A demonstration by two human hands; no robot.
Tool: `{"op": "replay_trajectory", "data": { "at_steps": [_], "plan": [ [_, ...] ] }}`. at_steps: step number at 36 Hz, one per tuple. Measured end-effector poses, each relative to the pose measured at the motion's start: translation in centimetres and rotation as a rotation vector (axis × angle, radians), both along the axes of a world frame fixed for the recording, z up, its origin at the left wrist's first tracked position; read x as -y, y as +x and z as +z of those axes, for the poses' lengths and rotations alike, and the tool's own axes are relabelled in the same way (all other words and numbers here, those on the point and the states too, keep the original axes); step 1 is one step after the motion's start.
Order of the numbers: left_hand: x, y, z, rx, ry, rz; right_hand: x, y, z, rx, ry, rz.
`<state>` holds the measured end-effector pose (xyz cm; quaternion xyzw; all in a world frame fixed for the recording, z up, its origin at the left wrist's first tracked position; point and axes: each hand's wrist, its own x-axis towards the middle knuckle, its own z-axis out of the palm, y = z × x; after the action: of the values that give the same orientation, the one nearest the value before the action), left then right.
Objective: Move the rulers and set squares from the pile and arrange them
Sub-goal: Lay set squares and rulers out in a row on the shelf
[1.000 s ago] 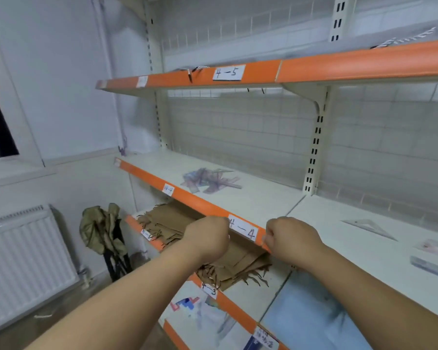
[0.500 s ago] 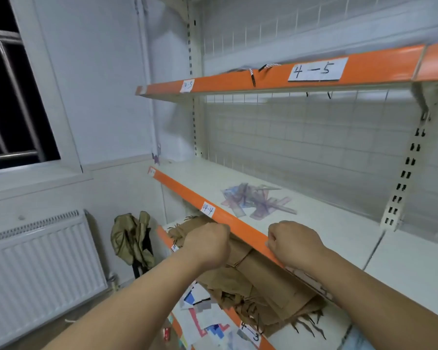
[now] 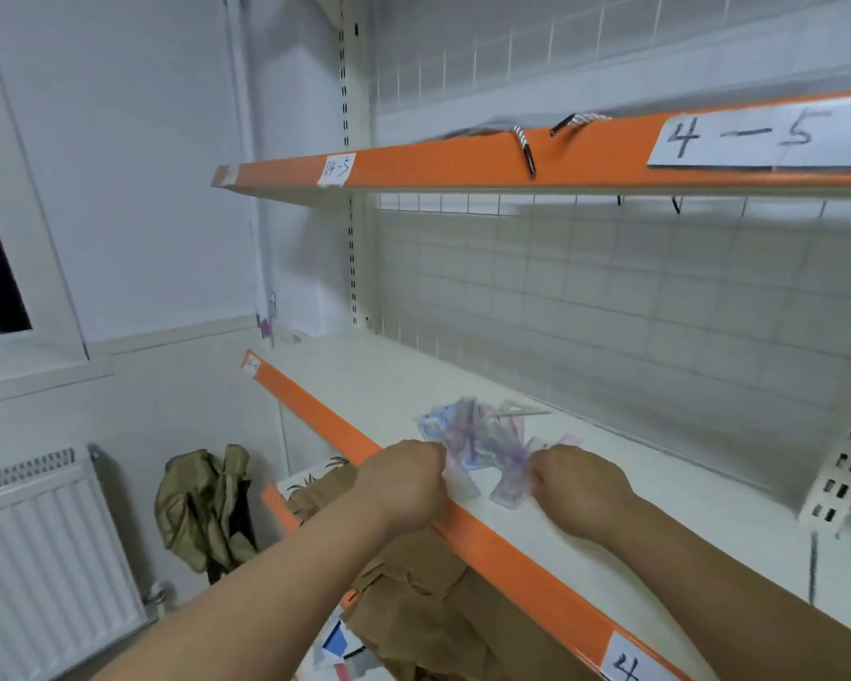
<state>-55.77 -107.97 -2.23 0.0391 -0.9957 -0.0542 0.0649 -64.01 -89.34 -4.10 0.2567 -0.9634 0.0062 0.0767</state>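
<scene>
Evidently for gathering, the ruler pile on the shelf is flanked: left hand at 8 o'clock, right hand at 4; fingers are curled out of sight, so grip cannot be told.

left hand: fingers hidden | right hand: fingers hidden | pile: blurred, pieces indistinguishable

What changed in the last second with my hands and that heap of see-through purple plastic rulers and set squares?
Both hands travelled left along the orange shelf edge: the left hand now sits at the ruler pile's near left side, the right hand at its near right. Both stay curled; any grip is hidden. The heap lies unmoved on the white shelf.
</scene>
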Motion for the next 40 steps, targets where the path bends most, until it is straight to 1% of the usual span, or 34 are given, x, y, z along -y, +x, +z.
{"op": "replay_trajectory", "data": {
  "at_steps": [7,16,22,30,35,37,40],
  "plan": [
    [1.8,-4.4,-0.8,0.021,0.006,-0.091,0.6,-2.8,-0.6,0.017,0.003,-0.081],
    [4.4,-9.5,-1.6,0.047,0.0,-0.227,1.2,-5.0,-0.3,0.109,-0.011,-0.213],
    [5.4,-11.7,-1.8,0.059,-0.015,-0.27,2.0,-5.4,-1.2,0.126,0.054,-0.263],
    [5.9,-12.7,-2.4,0.083,-0.006,-0.317,2.2,-5.7,-2.0,0.071,0.116,-0.298],
    [5.9,-12.9,-2.4,0.095,-0.016,-0.325,2.5,-5.3,-1.6,0.026,0.2,-0.321],
    [5.9,-12.9,-2.4,0.095,-0.013,-0.33,2.5,-5.1,-1.0,0.002,0.17,-0.336],
    [5.8,-12.9,-2.2,0.09,-0.005,-0.331,2.7,-5.0,-0.2,0.014,0.047,-0.384]
  ]
}}
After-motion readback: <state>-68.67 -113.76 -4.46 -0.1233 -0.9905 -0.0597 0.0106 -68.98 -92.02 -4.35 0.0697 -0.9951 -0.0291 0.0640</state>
